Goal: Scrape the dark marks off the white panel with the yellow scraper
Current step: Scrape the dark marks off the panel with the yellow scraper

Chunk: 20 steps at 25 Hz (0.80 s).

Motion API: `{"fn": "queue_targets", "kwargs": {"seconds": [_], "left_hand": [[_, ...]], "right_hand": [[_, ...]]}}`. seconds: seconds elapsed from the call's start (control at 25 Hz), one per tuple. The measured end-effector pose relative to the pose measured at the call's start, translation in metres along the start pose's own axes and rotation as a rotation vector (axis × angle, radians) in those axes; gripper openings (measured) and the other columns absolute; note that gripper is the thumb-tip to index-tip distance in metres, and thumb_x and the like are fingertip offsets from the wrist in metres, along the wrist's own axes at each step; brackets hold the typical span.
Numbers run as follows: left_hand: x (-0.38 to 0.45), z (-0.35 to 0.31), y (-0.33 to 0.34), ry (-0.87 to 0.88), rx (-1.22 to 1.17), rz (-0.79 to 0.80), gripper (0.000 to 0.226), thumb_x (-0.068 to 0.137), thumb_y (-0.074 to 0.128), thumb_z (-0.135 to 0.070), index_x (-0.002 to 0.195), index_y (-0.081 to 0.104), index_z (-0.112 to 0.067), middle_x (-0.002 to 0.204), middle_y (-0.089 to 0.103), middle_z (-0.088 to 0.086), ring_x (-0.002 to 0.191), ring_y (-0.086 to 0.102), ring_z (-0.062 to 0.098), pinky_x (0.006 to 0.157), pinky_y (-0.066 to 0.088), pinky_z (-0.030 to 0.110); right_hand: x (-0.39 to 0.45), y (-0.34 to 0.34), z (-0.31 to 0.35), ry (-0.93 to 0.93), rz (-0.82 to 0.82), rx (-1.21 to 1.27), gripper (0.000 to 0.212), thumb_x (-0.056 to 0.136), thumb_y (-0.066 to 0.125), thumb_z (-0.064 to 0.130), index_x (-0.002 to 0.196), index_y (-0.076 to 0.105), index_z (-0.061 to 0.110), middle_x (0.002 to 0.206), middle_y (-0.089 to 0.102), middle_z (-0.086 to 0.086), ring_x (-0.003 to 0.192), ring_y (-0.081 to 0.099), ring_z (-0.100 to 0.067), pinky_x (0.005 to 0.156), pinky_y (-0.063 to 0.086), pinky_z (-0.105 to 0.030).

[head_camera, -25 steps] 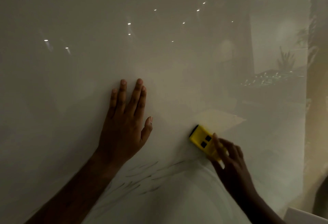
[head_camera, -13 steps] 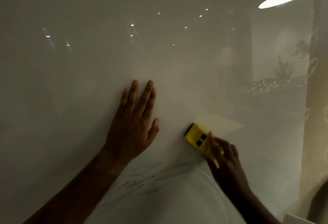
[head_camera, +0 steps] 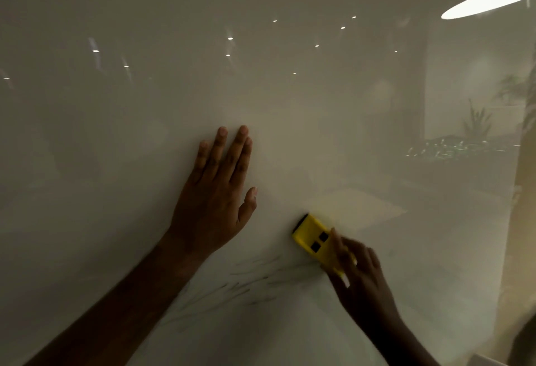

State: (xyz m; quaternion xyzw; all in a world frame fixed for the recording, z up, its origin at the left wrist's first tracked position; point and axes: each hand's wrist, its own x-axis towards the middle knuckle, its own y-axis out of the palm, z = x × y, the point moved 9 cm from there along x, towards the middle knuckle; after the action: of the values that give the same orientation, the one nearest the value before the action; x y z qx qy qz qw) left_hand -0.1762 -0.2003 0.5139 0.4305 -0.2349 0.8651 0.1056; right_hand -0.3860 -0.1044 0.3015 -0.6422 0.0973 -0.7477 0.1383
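A glossy white panel [head_camera: 121, 191] fills nearly the whole view, its right edge [head_camera: 510, 220] running down beside a tan strip, its sheen carrying reflected ceiling lights [head_camera: 490, 0] and a faint potted plant [head_camera: 475, 122]. Above and to the left of the left hand, broad unmarked panel stretches to the picture's limits. The left hand [head_camera: 214, 197] lies flat on the panel, fingers straight and close together, thumb angled out toward the scraper. The right hand [head_camera: 362, 275], lower right of the left hand, grips the rear of the yellow scraper [head_camera: 314, 239], fingers curled over it. The scraper's dark front edge points up and left, near the left thumb but apart from it. Dark marks [head_camera: 249, 284], thin grey streaks, fan across the panel just below both hands, between the two forearms.
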Motion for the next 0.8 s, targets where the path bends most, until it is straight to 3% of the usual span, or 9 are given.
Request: {"fn": "queue_targets", "kwargs": {"seconds": [0.12, 0.2, 0.28, 0.36, 0.48, 0.6, 0.8], "left_hand": [[-0.004, 0.009, -0.002, -0.014, 0.007, 0.004, 0.082, 0.106, 0.037, -0.045, 0.171, 0.009, -0.003, 0.181, 0.004, 0.015, 0.167, 0.001, 0.038, 0.136, -0.002, 0.052], [-0.007, 0.017, -0.004, -0.019, 0.008, 0.011, 0.082, 0.107, 0.036, -0.045, 0.171, 0.009, -0.002, 0.181, 0.004, 0.016, 0.168, 0.001, 0.038, 0.136, 0.0, 0.052], [-0.007, 0.028, -0.008, -0.032, 0.006, 0.008, 0.082, 0.106, 0.035, -0.045, 0.17, 0.009, -0.002, 0.181, 0.004, 0.016, 0.167, 0.001, 0.038, 0.136, 0.001, 0.054], [-0.008, 0.038, -0.013, -0.052, 0.012, -0.009, 0.081, 0.106, 0.035, -0.044, 0.17, 0.009, -0.001, 0.181, 0.005, 0.017, 0.167, 0.001, 0.039, 0.136, 0.003, 0.055], [-0.015, 0.047, -0.016, -0.066, 0.015, -0.017, 0.081, 0.106, 0.036, -0.043, 0.17, 0.009, 0.0, 0.18, 0.004, 0.017, 0.167, 0.001, 0.039, 0.136, 0.003, 0.056], [-0.027, 0.053, -0.016, -0.067, 0.017, -0.008, 0.081, 0.106, 0.035, -0.044, 0.17, 0.009, -0.001, 0.181, 0.004, 0.017, 0.167, 0.003, 0.04, 0.136, 0.003, 0.057], [-0.045, 0.062, -0.015, -0.048, 0.032, 0.019, 0.082, 0.107, 0.034, -0.045, 0.17, 0.008, -0.002, 0.181, 0.004, 0.017, 0.167, 0.003, 0.039, 0.136, 0.003, 0.056]], "right_hand": [[-0.036, 0.001, -0.003, -0.118, 0.091, 0.001, 0.07, 0.102, 0.06, 0.038, 0.165, 0.033, 0.022, 0.138, 0.061, -0.007, 0.106, 0.064, -0.031, 0.095, 0.051, -0.036], [-0.026, -0.011, -0.017, -0.062, 0.054, -0.021, 0.067, 0.105, 0.057, 0.039, 0.164, 0.033, 0.019, 0.135, 0.059, -0.01, 0.106, 0.06, -0.032, 0.093, 0.054, -0.041], [0.001, -0.022, -0.026, 0.062, -0.025, -0.037, 0.071, 0.101, 0.068, 0.032, 0.162, 0.037, 0.013, 0.133, 0.057, -0.011, 0.106, 0.056, -0.032, 0.091, 0.055, -0.045], [0.023, -0.017, -0.008, 0.082, -0.055, -0.006, 0.077, 0.095, 0.075, 0.027, 0.161, 0.039, 0.01, 0.135, 0.055, -0.009, 0.108, 0.054, -0.03, 0.096, 0.049, -0.039], [0.003, 0.008, 0.038, -0.115, 0.029, 0.038, 0.071, 0.101, 0.07, 0.028, 0.163, 0.038, 0.016, 0.139, 0.056, -0.006, 0.106, 0.059, -0.031, 0.096, 0.046, -0.037], [-0.037, 0.012, 0.04, -0.24, 0.118, 0.008, 0.068, 0.106, 0.059, 0.036, 0.167, 0.028, 0.028, 0.138, 0.059, -0.003, 0.098, 0.062, -0.029, 0.089, 0.051, -0.038], [0.012, -0.011, 0.014, 0.003, -0.03, 0.004, 0.081, 0.097, 0.075, 0.023, 0.166, 0.031, 0.027, 0.135, 0.058, -0.007, 0.105, 0.059, -0.03, 0.096, 0.046, -0.035]]}}
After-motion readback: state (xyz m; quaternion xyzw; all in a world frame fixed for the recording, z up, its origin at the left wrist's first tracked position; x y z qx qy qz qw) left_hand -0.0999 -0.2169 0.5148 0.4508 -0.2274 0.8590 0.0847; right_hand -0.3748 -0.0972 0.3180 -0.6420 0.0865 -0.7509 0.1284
